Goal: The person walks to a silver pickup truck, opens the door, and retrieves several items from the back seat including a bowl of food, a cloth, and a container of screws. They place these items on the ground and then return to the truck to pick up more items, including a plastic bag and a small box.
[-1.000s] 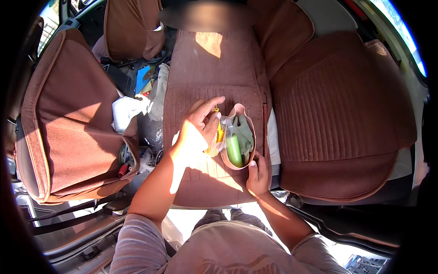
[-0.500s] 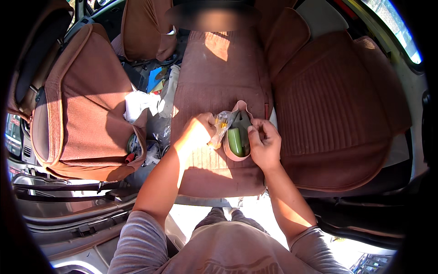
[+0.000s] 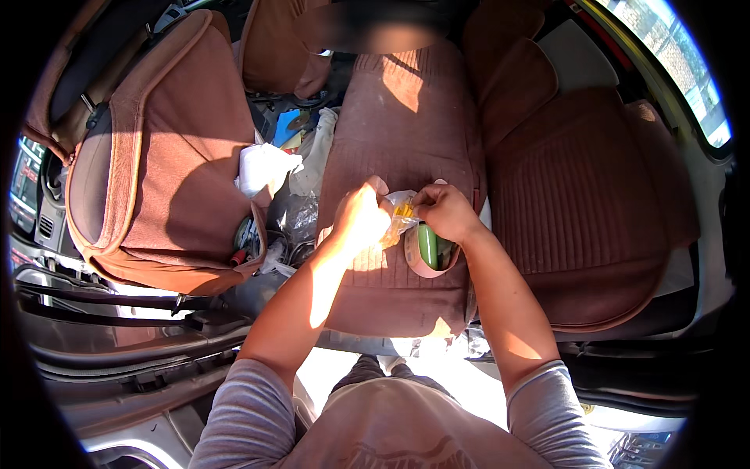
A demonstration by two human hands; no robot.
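Note:
My left hand (image 3: pixel 363 213) is closed on a small clear plastic bag (image 3: pixel 397 227) with yellow pieces (image 3: pixel 404 209) inside. From the other side, my right hand (image 3: pixel 448 213) pinches at the bag's upper edge, its fingertips beside the yellow pieces. Just below the right hand, a pink-rimmed open case (image 3: pixel 423 268) rests on the brown seat (image 3: pixel 367 301). A rounded green object (image 3: pixel 427 244) lies in it. My right hand covers the case's far part, so its full shape is hidden.
Brown-covered seat backs flank the bench on the left (image 3: pixel 187 156) and right (image 3: pixel 578 219). In the gap to the left lie a white cloth or bag (image 3: pixel 264 168), crumpled clear plastic (image 3: pixel 301 219) and a blue flat item (image 3: pixel 287 125). A sunlit window (image 3: pixel 672 62) is far right.
My right hand has left the case's rim and moved to the plastic bag, closing on its edge. The case stays on the seat. The whole view has shifted slightly.

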